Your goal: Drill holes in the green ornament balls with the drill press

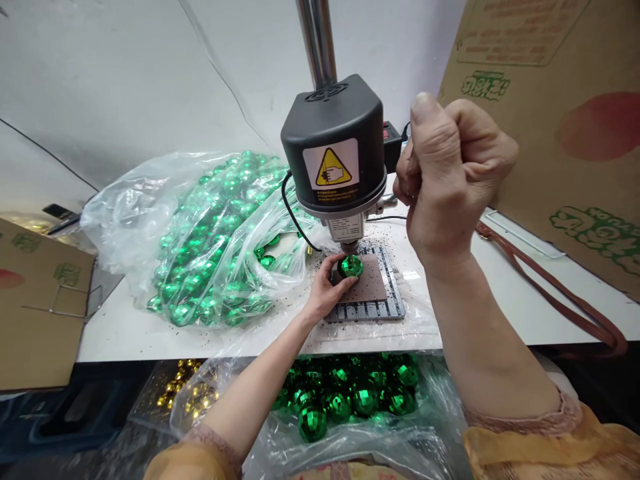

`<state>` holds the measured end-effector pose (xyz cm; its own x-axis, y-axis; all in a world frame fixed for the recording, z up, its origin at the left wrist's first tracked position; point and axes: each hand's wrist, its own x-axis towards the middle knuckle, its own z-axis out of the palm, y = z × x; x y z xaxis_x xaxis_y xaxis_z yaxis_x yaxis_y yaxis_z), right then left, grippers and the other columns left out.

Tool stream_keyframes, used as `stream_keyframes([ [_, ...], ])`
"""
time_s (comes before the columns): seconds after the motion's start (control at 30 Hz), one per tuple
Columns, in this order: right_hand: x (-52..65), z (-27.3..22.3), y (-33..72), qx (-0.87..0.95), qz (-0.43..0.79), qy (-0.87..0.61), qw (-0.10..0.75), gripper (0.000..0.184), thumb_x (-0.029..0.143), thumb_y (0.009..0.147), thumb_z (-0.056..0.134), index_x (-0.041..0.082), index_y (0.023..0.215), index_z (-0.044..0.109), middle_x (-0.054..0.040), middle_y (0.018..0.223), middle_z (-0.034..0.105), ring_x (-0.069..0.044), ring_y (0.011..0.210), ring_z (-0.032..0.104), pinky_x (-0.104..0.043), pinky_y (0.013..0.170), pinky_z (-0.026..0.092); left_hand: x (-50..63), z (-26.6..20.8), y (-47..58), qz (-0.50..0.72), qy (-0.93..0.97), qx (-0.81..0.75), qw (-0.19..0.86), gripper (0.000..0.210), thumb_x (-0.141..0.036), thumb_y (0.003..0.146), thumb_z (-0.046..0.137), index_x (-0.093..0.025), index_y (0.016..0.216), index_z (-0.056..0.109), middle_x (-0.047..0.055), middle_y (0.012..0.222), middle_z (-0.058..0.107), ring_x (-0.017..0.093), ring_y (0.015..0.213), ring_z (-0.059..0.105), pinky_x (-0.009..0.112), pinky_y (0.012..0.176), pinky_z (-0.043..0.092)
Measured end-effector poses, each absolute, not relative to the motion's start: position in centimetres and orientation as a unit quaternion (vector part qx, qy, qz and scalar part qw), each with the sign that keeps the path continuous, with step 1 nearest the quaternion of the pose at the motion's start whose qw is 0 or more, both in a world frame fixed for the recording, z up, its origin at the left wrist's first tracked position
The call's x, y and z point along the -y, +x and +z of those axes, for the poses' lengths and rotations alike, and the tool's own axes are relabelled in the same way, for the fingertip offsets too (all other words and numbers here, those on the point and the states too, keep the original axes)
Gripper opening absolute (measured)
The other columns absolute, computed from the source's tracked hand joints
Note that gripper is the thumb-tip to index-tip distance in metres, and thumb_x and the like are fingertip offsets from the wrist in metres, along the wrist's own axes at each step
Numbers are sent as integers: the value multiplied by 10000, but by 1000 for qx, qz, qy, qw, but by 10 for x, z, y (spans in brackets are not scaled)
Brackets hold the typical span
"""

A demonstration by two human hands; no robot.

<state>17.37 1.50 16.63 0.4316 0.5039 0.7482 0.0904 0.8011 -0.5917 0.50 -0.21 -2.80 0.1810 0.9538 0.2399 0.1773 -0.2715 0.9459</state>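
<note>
My left hand (pixel 327 290) pinches a shiny green mirror-faceted ball (pixel 351 266) between thumb and fingers. The ball sits on a brown board (pixel 373 277) directly under the chuck of a small black drill press (pixel 335 140); whether the bit touches it is hidden. My right hand (pixel 450 167) is closed in a fist at the press's right side, where a metal lever (pixel 384 203) runs to its fingers. Most of the lever is hidden by the hand. Beneath the board lies a slotted grey metal base (pixel 395 303), sprinkled with dark shavings.
A clear plastic bag (pixel 125 193) full of green balls lies left of the press. Below the table edge, an open bag (pixel 440 400) holds more green balls, with gold ones beside it. Cardboard boxes (pixel 540 120) flank both sides. A brown strap (pixel 555 277) lies at right.
</note>
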Motion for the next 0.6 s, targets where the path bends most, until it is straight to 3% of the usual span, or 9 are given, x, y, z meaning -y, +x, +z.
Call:
stream_keyframes([
  [0.3, -15, 166, 174, 513, 125, -291, 798, 524, 585, 899, 523, 219, 632, 261, 34, 581, 270, -65, 507, 333, -264, 466, 330, 10, -19, 14, 478, 624, -457, 416, 470, -456, 783, 796, -206, 1141, 622, 76, 1118, 688, 235, 1046, 652, 362, 943, 497],
  [0.6, -16, 164, 176, 515, 135, -297, 793, 520, 584, 890, 540, 220, 623, 282, 18, 608, 273, -81, 553, 393, -271, 484, 365, 16, -25, 20, 484, 618, -446, 430, 564, -436, 737, 844, -205, 1183, 587, 87, 1129, 695, 236, 1038, 668, 374, 932, 525],
])
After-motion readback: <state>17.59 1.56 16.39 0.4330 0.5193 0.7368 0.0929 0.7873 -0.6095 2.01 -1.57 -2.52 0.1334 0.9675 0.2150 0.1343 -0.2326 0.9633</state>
